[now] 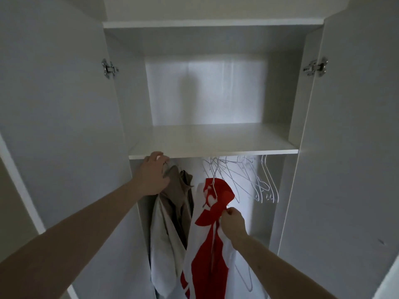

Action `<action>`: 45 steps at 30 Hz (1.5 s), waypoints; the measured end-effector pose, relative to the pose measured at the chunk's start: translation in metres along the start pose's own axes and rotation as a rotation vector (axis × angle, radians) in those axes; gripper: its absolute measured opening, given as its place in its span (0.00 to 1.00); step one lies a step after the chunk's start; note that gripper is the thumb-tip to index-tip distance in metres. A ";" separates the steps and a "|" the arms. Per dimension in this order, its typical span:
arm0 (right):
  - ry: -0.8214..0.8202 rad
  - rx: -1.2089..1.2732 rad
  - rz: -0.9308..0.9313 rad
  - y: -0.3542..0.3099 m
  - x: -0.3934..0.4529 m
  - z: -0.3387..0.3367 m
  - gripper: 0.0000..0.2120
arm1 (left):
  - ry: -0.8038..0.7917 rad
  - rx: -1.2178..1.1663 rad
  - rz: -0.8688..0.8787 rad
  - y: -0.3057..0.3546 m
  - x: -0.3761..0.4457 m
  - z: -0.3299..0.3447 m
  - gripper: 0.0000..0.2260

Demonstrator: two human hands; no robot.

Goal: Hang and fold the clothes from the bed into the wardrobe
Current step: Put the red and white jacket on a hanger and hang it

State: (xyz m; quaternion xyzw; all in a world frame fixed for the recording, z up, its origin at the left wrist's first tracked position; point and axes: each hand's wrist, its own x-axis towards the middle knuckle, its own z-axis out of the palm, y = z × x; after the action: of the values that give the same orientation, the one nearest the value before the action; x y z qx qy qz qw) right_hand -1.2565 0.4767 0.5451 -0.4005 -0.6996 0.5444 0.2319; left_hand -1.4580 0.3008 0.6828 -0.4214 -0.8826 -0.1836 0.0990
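The red and white shirt (207,229) hangs in the wardrobe (216,151) — soft, light, floppy. The right hand (233,225) pinches its edge; the left hand (154,173) grips the brown clothes (179,197) up top.

- A white wardrobe (133,104) fills the view, both doors swung wide.
- Left door (54,93) and right door (356,126) each carry a metal hinge (109,68) near the top.
- A white shelf (213,143) spans the middle; soft light falls on the back panel (205,91).
- Another board (213,24) lies above.
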 end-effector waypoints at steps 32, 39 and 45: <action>-0.066 -0.090 -0.046 -0.047 0.263 0.133 0.12 | -0.221 0.272 -0.077 -0.088 0.139 0.067 0.35; -0.150 -0.118 -0.023 -0.063 0.306 0.154 0.12 | -0.151 0.128 -0.132 -0.097 0.149 0.078 0.33; -0.262 -0.237 0.038 -0.061 0.317 0.171 0.11 | -0.118 0.093 -0.142 -0.096 0.147 0.077 0.37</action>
State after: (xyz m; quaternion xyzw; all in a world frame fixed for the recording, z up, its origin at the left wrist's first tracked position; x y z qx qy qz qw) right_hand -1.5870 0.6304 0.5164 -0.3639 -0.7753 0.5100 0.0796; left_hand -1.6263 0.3804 0.6378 -0.3626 -0.9222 -0.1237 0.0532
